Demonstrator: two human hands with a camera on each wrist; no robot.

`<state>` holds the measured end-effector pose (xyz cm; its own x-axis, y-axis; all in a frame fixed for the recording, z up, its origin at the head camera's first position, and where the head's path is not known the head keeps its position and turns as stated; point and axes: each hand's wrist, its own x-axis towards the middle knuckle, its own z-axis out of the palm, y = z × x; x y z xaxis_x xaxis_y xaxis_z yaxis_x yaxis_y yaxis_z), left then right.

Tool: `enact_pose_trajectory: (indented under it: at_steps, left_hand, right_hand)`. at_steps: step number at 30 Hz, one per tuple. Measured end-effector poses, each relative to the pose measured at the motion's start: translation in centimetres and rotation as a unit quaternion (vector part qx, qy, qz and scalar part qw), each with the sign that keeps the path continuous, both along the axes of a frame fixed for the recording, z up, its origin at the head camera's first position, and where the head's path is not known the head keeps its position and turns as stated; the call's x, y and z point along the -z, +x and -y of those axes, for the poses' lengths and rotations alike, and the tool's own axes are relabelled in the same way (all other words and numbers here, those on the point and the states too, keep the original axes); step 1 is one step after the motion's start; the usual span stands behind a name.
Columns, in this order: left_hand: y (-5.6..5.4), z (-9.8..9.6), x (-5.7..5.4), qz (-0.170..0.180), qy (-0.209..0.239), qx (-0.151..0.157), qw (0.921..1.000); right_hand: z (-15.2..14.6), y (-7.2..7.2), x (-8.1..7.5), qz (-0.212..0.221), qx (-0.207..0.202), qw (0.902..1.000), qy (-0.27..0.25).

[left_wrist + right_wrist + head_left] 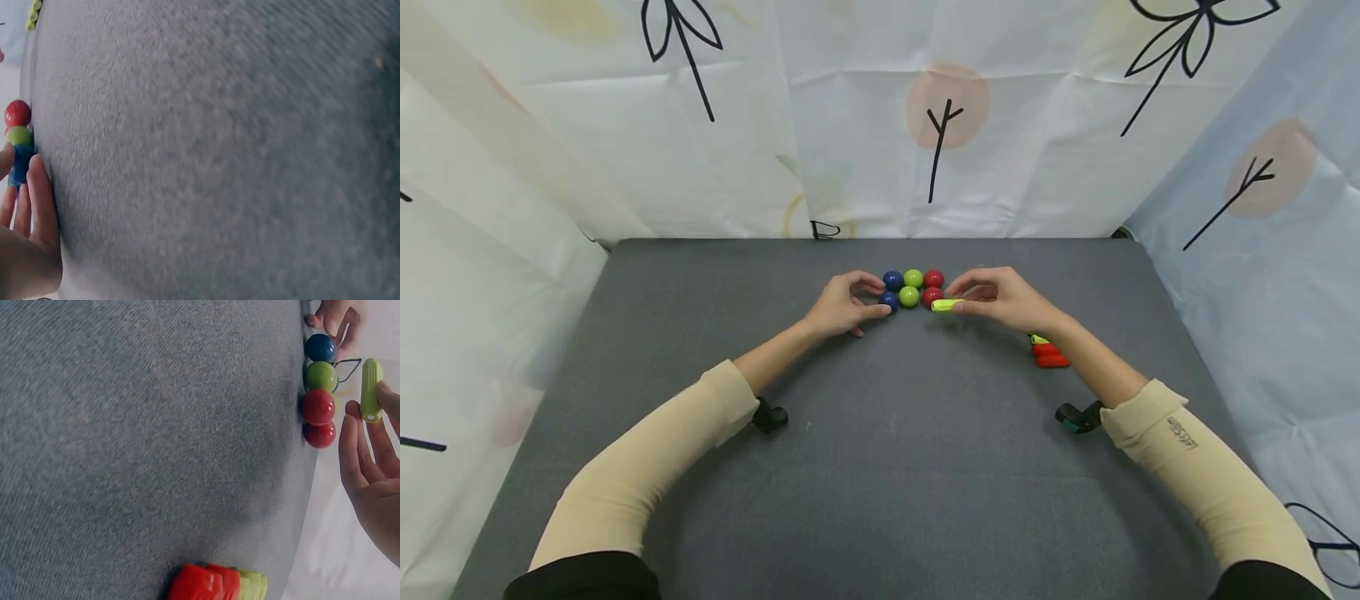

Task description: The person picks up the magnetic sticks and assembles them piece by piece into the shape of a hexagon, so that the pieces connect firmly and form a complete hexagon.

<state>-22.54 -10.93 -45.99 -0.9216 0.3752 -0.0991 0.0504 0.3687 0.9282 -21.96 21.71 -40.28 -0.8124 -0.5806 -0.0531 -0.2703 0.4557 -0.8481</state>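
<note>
Two blue balls (892, 280), two green balls (913, 277) and two red balls (933, 278) sit close together in two rows on the grey table. My left hand (848, 305) is at the blue end, thumb and fingertips touching the blue balls, its fingers fairly straight in the left wrist view. Over at the red end, my right hand (1003, 298) pinches a short yellow-green plastic stick (371, 389) between thumb and fingers. This stick is ribbed, with a small hole at one end, and is held above the table beside the red balls.
Near my right forearm lie several red plastic pieces (1051, 357) with yellow-green ones (1039, 339) behind them, partly hidden by the arm. The grey table (880, 467) ends at a white patterned cloth (865, 150) behind and at both sides.
</note>
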Motion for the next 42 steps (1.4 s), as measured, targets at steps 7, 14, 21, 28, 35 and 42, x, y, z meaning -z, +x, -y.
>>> enact_pose_trajectory:
  at_steps: [7,14,21,28,35,42]
  left_hand:
    - [0.2,-0.9,0.2,-0.027,-0.036,-0.028,0.9986]
    - [0.2,-1.1,0.3,-0.039,-0.045,-0.03,0.9978]
    - [0.6,0.2,-0.2,0.001,0.012,-0.006,0.9999]
    - [1.4,1.5,-1.1,0.006,0.06,0.028,0.9978]
    - [3.1,1.5,-2.0,-0.035,0.074,0.081,0.9933]
    - [4.6,1.2,-2.1,-0.021,0.089,0.076,0.9929]
  right_hand:
    - [0.5,0.0,-0.1,0.002,-0.008,0.9999,-0.014]
    - [0.9,0.0,-0.1,-0.003,-0.01,0.9999,-0.013]
    - [1.8,0.4,-0.1,-0.01,-0.008,0.9998,-0.018]
    - [2.8,1.1,-0.4,-0.005,-0.006,0.9995,-0.032]
    - [4.5,1.8,-0.2,0.001,-0.006,0.9979,-0.065]
    - [5.8,2.5,0.1,0.022,0.007,0.9965,-0.08]
